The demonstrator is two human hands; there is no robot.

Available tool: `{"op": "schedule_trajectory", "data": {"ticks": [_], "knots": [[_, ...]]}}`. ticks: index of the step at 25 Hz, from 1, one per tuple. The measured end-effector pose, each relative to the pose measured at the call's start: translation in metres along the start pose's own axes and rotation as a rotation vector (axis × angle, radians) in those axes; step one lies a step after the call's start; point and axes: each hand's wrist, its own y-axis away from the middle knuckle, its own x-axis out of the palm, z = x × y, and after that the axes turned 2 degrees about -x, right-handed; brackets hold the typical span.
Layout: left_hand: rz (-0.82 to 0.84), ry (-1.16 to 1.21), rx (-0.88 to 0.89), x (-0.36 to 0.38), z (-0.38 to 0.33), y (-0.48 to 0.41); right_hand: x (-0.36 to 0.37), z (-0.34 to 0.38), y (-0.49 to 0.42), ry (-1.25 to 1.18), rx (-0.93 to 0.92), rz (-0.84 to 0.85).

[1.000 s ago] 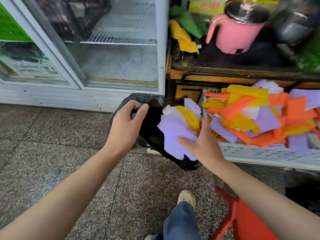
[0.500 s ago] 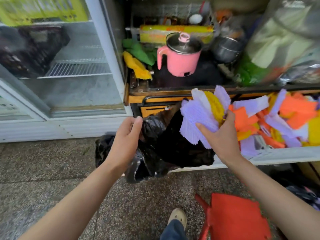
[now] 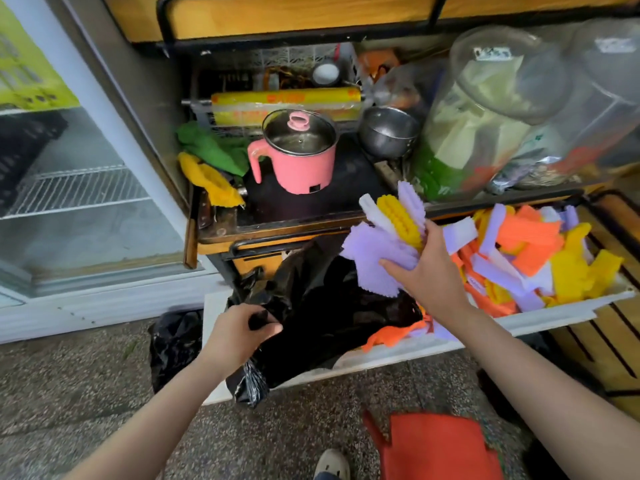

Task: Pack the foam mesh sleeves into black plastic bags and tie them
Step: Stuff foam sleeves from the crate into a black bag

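Observation:
My right hand (image 3: 424, 275) grips a bunch of foam mesh sleeves (image 3: 384, 237), purple, white and yellow, held above the black plastic bag (image 3: 332, 306). The bag lies crumpled over the left end of a white tray (image 3: 540, 317). My left hand (image 3: 239, 332) pinches the bag's rim at its lower left, fingers curled round the plastic. A pile of loose sleeves (image 3: 533, 251) in orange, yellow and purple fills the tray on the right. A few orange sleeves (image 3: 391, 336) poke out beneath the bag.
A pink electric pot (image 3: 298, 157) stands on a dark shelf behind the bag, beside a steel bowl (image 3: 388, 136) and clear bagged goods (image 3: 512, 109). A glass-door fridge (image 3: 79, 188) is at left. A second black bag (image 3: 173, 344) lies on the floor; a red stool (image 3: 436, 445) is near my foot.
The view has risen and closed in on the shelf. My right hand lifted the sleeve bunch up and right. My left hand dropped lower along the bag's rim.

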Motion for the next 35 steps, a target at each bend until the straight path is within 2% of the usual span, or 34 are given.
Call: {"op": "schedule_trajectory", "data": {"ticks": [2, 4, 6, 8, 10, 11, 14, 15, 18, 19, 21, 22, 23, 24, 26, 27, 28, 29, 31, 33, 35], "knots": [[-0.133, 0.116, 0.011, 0.001, -0.005, -0.008, -0.004, 0.005, -0.009, 0.002, -0.007, -0.032], [-0.226, 0.431, -0.122, 0.0, -0.015, -0.017, -0.003, 0.017, -0.007, -0.045, -0.078, -0.017], [-0.239, 0.781, -0.276, -0.003, -0.027, -0.024, 0.008, 0.024, 0.005, 0.017, -0.242, 0.119], [-0.212, 0.974, -0.347, -0.006, -0.037, -0.027, 0.023, 0.018, 0.013, 0.28, -0.39, 0.331], [-0.177, 1.039, -0.36, -0.009, -0.043, -0.028, 0.032, 0.005, 0.007, 0.549, -0.386, 0.485], [-0.155, 1.05, -0.357, -0.012, -0.046, -0.028, 0.036, 0.003, 0.0, 0.595, -0.3, 0.479], [-0.121, 1.047, -0.343, -0.014, -0.047, -0.031, 0.058, 0.008, -0.017, 0.511, -0.154, 0.217], [-0.131, 1.037, -0.354, -0.014, -0.044, -0.034, 0.069, 0.011, -0.018, 0.544, -0.135, 0.257], [-0.146, 0.997, -0.393, -0.015, -0.028, -0.048, 0.103, 0.022, -0.004, 0.594, -0.133, 0.627], [-0.146, 0.982, -0.401, -0.017, -0.021, -0.052, 0.106, 0.027, 0.0, 0.556, -0.199, 0.631], [-0.134, 0.959, -0.414, -0.02, -0.005, -0.063, 0.105, 0.031, -0.002, 0.477, -0.413, 0.336], [-0.123, 0.95, -0.416, -0.023, 0.002, -0.067, 0.101, 0.028, -0.006, 0.54, -0.474, 0.162], [-0.118, 0.949, -0.416, -0.027, 0.005, -0.07, 0.095, 0.023, -0.011, 0.655, -0.448, 0.03], [-0.108, 0.946, -0.418, -0.032, 0.007, -0.072, 0.088, 0.015, -0.016, 0.778, -0.321, 0.014], [-0.071, 0.952, -0.44, -0.042, 0.007, -0.074, 0.077, 0.002, -0.02, 0.839, 0.003, 0.114], [-0.05, 0.952, -0.448, -0.046, 0.006, -0.073, 0.075, -0.004, -0.018, 0.757, 0.157, 0.219], [-0.029, 0.953, -0.444, -0.05, 0.006, -0.073, 0.075, -0.009, -0.013, 0.575, 0.243, 0.298], [-0.007, 0.949, -0.431, -0.053, 0.006, -0.074, 0.075, -0.008, -0.007, 0.354, 0.261, 0.396], [0.013, 0.922, -0.405, -0.055, 0.009, -0.075, 0.082, -0.001, 0.01, 0.132, 0.235, 0.486], [0.008, 0.869, -0.396, -0.053, 0.012, -0.077, 0.09, 0.006, 0.027, 0.103, 0.208, 0.537], [0.004, 0.805, -0.379, -0.047, 0.014, -0.08, 0.093, 0.002, 0.036, 0.162, 0.216, 0.673]]}}
